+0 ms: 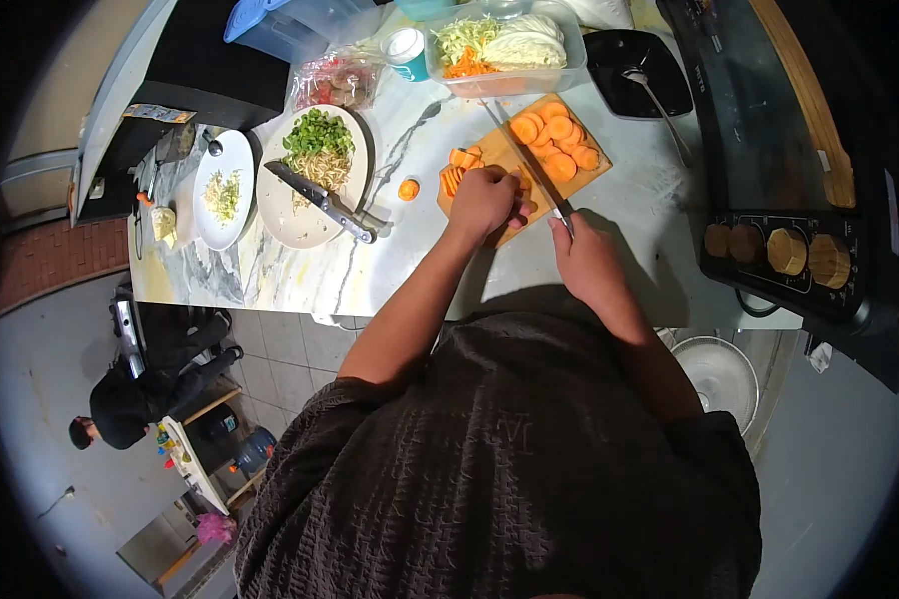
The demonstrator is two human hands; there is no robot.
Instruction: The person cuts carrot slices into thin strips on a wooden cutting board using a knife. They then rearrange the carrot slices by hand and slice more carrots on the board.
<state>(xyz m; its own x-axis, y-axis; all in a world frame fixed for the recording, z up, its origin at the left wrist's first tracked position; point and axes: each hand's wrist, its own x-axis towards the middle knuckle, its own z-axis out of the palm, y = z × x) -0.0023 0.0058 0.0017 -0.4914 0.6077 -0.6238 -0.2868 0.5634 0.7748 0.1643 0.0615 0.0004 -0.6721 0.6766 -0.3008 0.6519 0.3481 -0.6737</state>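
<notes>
Orange carrot slices (555, 140) on a wooden board (571, 188), under a knife (520, 155).
At near right, the right hand (586, 250) wraps the knife's handle, its blade slanting far-left; the left hand (487, 203) curls left of it, whether gripping anything I cannot tell. Farther, slices lie both sides of the blade; beyond, a clear container (514, 83) sits on the tabletop (300, 275).

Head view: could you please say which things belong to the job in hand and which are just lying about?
Job in hand:
- knife, in the right hand
- cutting board
- carrot slices
- container with orange shreds, probably

Apparently lying about:
- second knife, on the beige plate
- black dish
- cup
</notes>
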